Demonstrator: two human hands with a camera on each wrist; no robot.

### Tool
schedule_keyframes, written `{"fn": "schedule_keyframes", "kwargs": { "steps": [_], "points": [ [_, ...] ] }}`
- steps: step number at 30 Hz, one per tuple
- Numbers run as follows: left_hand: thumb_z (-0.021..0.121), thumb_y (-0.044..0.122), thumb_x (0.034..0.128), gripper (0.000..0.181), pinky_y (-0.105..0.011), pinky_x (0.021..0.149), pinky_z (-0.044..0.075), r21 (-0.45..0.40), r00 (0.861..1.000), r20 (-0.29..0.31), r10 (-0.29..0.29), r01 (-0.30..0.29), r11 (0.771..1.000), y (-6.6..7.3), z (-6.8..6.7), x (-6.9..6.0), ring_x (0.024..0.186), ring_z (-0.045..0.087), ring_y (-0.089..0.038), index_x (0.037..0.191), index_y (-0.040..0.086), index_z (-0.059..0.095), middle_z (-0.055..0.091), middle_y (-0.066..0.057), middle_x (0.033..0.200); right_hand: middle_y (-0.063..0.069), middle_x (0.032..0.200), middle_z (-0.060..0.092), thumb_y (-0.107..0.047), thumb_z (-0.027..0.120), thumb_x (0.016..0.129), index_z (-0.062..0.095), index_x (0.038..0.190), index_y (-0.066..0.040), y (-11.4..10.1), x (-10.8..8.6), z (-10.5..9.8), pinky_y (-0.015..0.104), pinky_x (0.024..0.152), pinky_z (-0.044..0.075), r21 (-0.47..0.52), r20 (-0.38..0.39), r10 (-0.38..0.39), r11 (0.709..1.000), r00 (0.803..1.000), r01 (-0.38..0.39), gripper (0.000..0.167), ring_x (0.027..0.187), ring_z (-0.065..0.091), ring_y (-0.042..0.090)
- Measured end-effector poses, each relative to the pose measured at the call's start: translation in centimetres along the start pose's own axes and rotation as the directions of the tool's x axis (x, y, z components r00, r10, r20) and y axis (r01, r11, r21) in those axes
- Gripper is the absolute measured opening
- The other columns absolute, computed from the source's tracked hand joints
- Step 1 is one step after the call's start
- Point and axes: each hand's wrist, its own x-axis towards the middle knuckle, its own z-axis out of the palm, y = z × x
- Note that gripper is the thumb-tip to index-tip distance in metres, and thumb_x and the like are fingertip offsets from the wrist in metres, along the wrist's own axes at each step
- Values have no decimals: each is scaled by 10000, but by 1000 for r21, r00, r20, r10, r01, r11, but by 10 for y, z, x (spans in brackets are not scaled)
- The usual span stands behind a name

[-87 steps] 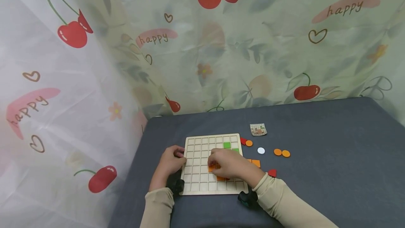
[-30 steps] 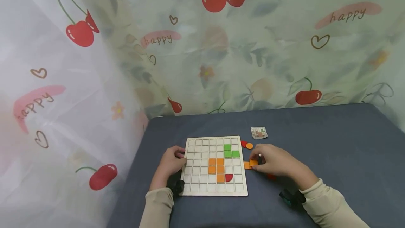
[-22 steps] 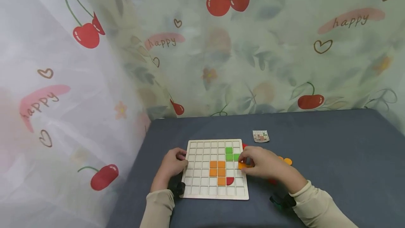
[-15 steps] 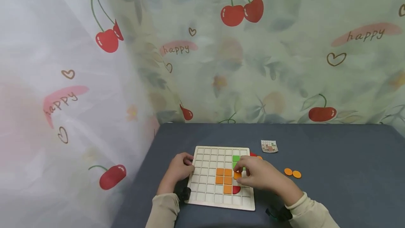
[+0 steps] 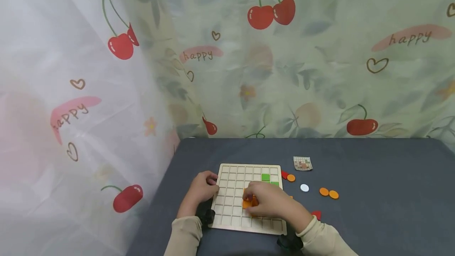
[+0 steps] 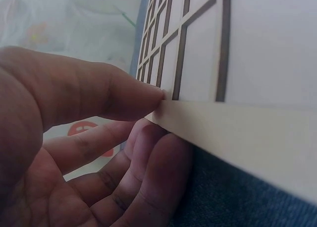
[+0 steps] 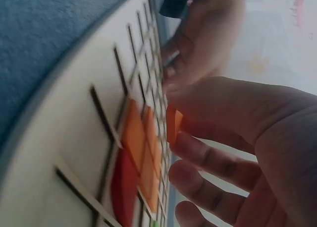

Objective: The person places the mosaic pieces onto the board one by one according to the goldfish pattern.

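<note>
The pale gridded wooden board point(image 5: 227, 221) lies on the table. My left hand point(image 5: 202, 189) holds its left edge, thumb point(image 6: 114, 90) on top and fingertips curled at the edge from below. Over the middle of the grid, my right hand point(image 5: 270, 202) pinches an orange square tile point(image 7: 173, 124) between thumb and fingertips, slightly above the surface. Several orange square tiles point(image 7: 133, 133) sit in cells below, with a red quarter-round tile point(image 7: 124, 190) beside them. Green square tiles point(image 5: 265, 177) occupy cells farther back. The right hand hides part of the grid in the head view.
Right of the board lie orange round pieces point(image 5: 324, 192), a white disc point(image 5: 304, 187), a red piece point(image 5: 316, 215) and another red piece point(image 5: 284, 174) next to an orange disc point(image 5: 291, 178). A small printed grid card point(image 5: 302, 163) lies behind. A patterned curtain point(image 5: 302, 70) encloses the table.
My right hand went from the board to the orange squares at its right, took one, and carried it left over the grid. My left hand stayed at the board's edge. The head view shifted.
</note>
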Motion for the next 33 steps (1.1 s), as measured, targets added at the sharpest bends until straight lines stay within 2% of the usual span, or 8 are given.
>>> {"fn": "schedule_keyframes", "kwargs": {
  "steps": [7, 15, 33],
  "points": [
    [725, 80, 869, 360, -381, 709, 548, 3, 1000, 2, -2, 2, 1000, 1, 2, 1, 856, 637, -217, 1228, 56, 720, 688, -92, 1009, -112, 895, 624, -261, 862, 855, 783, 974, -203, -3, 0, 10, 228, 679, 475, -31, 36, -12, 999, 999, 13, 154, 731, 511, 16],
    [731, 76, 859, 367, -366, 688, 542, -2, 1000, -13, 0, 0, 1000, 1, 3, 2, 838, 631, -217, 1225, 47, 720, 684, -97, 999, -109, 875, 601, -249, 867, 831, 775, 955, -203, -5, 0, 11, 221, 650, 453, -62, 32, -18, 998, 999, 20, 161, 711, 493, 14],
    [726, 74, 867, 372, -358, 680, 549, -23, 1000, 12, 11, -11, 1000, 0, 1, 0, 812, 645, -209, 1237, 39, 715, 695, -112, 1018, -105, 836, 574, -210, 840, 861, 754, 924, -212, -5, -1, 15, 223, 628, 432, -68, 20, -21, 997, 1000, 22, 107, 699, 484, 23]
  ]
}}
